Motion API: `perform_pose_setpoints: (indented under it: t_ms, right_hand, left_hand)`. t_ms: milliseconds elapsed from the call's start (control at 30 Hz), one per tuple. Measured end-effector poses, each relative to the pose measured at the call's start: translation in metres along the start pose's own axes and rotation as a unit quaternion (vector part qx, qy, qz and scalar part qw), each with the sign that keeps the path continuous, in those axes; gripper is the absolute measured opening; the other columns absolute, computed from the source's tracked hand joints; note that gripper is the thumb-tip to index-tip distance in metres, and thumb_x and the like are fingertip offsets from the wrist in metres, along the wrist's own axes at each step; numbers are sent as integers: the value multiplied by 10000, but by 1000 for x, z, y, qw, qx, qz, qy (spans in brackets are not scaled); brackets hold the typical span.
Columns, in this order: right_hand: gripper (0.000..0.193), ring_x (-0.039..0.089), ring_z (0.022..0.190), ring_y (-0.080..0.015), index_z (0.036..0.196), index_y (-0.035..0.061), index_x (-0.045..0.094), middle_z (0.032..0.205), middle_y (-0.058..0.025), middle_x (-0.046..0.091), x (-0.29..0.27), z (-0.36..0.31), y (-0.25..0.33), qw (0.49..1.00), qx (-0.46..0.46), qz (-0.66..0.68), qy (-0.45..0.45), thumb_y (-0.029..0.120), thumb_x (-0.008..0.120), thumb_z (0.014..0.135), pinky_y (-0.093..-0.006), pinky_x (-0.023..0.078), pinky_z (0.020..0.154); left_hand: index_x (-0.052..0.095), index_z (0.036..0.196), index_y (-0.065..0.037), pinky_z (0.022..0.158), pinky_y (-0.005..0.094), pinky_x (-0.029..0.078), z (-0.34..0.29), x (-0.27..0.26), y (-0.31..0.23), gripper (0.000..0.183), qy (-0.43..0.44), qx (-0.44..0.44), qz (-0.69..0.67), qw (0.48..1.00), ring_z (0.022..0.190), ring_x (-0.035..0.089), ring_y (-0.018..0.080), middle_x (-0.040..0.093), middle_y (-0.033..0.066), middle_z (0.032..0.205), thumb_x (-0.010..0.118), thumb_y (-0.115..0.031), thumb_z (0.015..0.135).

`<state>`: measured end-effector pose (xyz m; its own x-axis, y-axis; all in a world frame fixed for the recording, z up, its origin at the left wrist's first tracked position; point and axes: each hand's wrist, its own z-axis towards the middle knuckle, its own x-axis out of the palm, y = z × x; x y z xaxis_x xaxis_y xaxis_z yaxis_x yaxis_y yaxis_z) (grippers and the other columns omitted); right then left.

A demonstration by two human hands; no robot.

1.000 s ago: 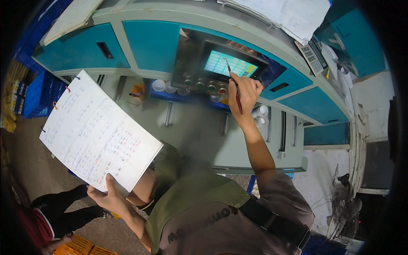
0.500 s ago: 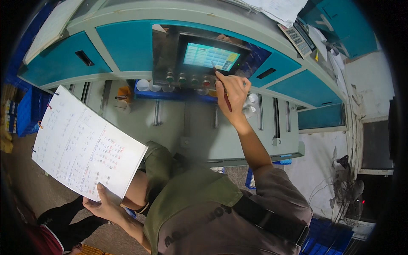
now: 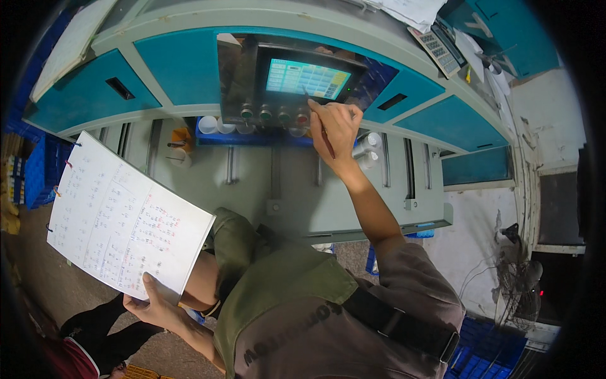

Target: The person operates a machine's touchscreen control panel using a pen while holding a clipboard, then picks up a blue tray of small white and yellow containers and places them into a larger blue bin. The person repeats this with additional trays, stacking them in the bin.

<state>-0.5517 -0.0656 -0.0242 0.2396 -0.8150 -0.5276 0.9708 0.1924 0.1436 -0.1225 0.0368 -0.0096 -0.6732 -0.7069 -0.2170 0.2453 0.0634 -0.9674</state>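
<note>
My left hand (image 3: 151, 307) grips the lower edge of a ring-bound notebook (image 3: 126, 215), thumb on top of the handwritten page. The page carries blue and red writing. Up at the machine, my right hand (image 3: 338, 129) is closed around a slim dark red pen (image 3: 327, 144). The pen's upper end reaches the lower part of a lit touchscreen (image 3: 307, 78); whether it touches the glass I cannot tell. Below the screen, a row of round push buttons (image 3: 265, 115) sits on the black panel, the rightmost one red and close to my fingers.
White cups (image 3: 208, 125) stand in a blue tray under the panel, and white cylinders (image 3: 368, 145) lie right of my wrist. A calculator (image 3: 435, 50) and papers (image 3: 410, 11) rest on the machine top. A wire-cage fan (image 3: 521, 284) is at right. Another person's dark-clothed legs (image 3: 101, 331) show lower left.
My right hand has shifted slightly left with the pen, which now points at a lower left part of the screen. The left hand and notebook stay nearly still.
</note>
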Motion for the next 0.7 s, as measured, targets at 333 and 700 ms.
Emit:
perform_pose_setpoints:
  t_ms: [333, 700]
  right_hand:
    - [232, 613, 780, -194, 1003, 66, 700, 776, -39, 633, -7, -6, -5, 1000, 9, -24, 4, 7, 688, 779, -386, 330, 861]
    - [227, 606, 774, -196, 1002, 66, 699, 779, -34, 632, -7, 12, -5, 1000, -22, -6, -12, 9, 690, 783, -385, 326, 862]
  left_hand:
    - [483, 1128, 49, 843, 306, 528, 1, 0, 1, 422, -4, 2, -1, 1000, 966, 599, 194, 598, 171, 1098, 765, -131, 870]
    - [486, 1115, 30, 877, 316, 514, 4, -2, 6, 431, -2, 4, -11, 1000, 989, 593, 199, 588, 154, 1077, 785, -136, 853]
